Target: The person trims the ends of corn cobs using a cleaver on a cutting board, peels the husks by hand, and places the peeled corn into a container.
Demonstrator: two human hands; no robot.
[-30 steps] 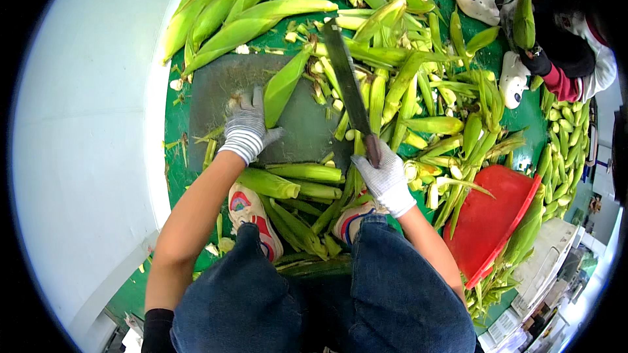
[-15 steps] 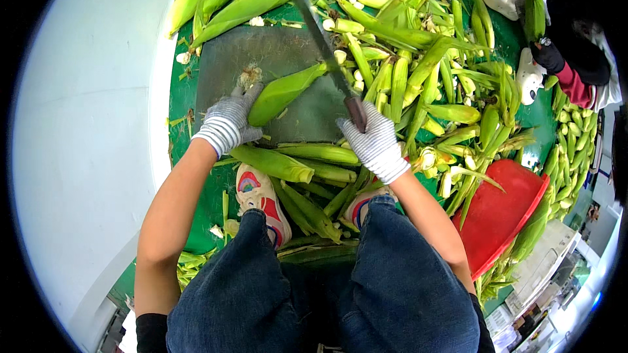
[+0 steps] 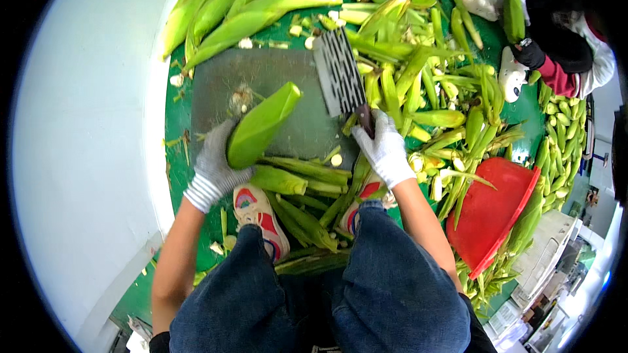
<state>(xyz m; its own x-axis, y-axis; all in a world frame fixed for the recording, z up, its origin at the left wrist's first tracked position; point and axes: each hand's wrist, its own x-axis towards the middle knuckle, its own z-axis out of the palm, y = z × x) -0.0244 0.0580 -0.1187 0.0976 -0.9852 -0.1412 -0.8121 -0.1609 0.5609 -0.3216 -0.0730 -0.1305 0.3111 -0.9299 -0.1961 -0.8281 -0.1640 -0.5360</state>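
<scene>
My left hand (image 3: 217, 162), in a grey-white striped knit glove, grips the lower part of a green ear of corn (image 3: 261, 127). The ear is still in its husk and tilts up to the right above a dark chopping board (image 3: 288, 68). Its far end shows a pale, blunt cut. My right hand (image 3: 384, 148), gloved alike, is closed around the dark handle of a cleaver (image 3: 338, 75). The broad patterned blade faces up beside the board's right edge, apart from the ear. A small round corn slice (image 3: 336, 160) lies near the board's front edge.
Unhusked corn (image 3: 261, 10) lies beyond the board. Right of it is a heap of trimmed ears and husks (image 3: 418, 82). Another ear (image 3: 278, 180) lies by my shoes (image 3: 258, 212). A red basin (image 3: 494, 206) stands at right; a co-worker's gloved hand (image 3: 530, 54) holds corn.
The cleaver has come away from the ear's tip and turned broadside. The ear has tilted more upright toward me, its end now cut, and a round slice lies on the board.
</scene>
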